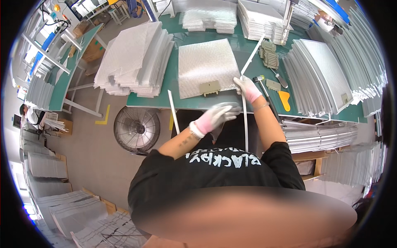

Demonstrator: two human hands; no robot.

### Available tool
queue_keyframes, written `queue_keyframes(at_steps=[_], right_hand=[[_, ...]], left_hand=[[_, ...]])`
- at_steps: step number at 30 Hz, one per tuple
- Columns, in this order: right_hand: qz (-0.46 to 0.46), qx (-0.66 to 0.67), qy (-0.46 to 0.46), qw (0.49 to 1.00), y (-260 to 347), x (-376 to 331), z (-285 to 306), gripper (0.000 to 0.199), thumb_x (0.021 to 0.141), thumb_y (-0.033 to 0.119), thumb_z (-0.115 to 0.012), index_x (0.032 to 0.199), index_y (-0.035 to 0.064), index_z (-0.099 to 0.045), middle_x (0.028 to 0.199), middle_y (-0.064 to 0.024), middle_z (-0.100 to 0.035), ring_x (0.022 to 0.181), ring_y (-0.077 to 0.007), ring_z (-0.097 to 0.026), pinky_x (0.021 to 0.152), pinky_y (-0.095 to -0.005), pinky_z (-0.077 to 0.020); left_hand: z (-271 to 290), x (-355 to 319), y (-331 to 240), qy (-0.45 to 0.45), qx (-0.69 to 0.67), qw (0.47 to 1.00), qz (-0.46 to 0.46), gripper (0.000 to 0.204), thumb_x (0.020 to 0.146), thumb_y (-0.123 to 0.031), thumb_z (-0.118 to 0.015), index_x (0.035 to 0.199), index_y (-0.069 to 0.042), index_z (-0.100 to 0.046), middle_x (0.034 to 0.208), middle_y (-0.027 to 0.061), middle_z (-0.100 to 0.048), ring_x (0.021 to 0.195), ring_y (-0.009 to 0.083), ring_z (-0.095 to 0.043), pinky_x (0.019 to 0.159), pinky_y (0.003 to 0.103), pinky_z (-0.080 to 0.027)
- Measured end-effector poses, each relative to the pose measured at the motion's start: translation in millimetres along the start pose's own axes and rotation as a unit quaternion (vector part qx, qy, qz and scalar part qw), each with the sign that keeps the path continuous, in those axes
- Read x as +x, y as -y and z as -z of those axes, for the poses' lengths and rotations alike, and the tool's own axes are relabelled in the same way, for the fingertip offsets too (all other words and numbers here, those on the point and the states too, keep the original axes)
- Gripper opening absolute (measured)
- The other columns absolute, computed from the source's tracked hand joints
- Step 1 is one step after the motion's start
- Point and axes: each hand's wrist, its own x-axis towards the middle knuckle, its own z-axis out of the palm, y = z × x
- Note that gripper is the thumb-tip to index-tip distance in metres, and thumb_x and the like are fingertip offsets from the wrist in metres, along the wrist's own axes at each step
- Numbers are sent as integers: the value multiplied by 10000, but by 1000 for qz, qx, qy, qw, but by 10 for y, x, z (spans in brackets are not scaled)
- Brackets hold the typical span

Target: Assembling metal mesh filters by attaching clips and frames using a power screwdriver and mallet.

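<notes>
Gloves cover both your hands: your right hand [247,88] is closed around a thin white strip [245,115] at the near right corner of the square mesh panel [206,66], which lies flat on the green table [165,89]. Your left hand [219,113] hovers blurred just below the table's front edge, near the strip's lower run, and you cannot tell its grip. A grey clip [210,87] sits on the panel's near edge, a mallet [260,80] lies right of your hand, mesh stacks [134,60] lie left, and a floor fan [137,129] stands below.
</notes>
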Motion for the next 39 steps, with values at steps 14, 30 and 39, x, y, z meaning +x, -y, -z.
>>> queue_keyframes(at_steps=[14,30,39], right_hand=[[37,112,15,993,171,-353,12,163,986,207,-587,1031,96,-476,707,23,-429,505,-83,-379,478,-246,-362],[271,-108,-68,954,978,-1363,-314,207,935,89,-566,1118,7,-614,693,76,-500,597,-3,-410,509,-206,-319],[419,-5,-145,896,2018,-1007,-347,231,872,113,-714,751,72,-522,581,97,-418,508,3,-332,440,-213,-267]], left_hand=[[1171,-457,-1018,-198,74,971,-109,451,967,-125,-586,1353,50,-434,1092,86,-652,990,150,-624,928,321,-513],[56,-1128,-1277,-207,329,860,-332,359,1011,-107,-381,1270,111,-498,1147,195,-610,945,229,-633,792,291,-505],[45,-63,-2363,-301,290,791,-447,195,873,26,-659,1065,42,-631,844,-12,-630,683,43,-509,636,201,-431]])
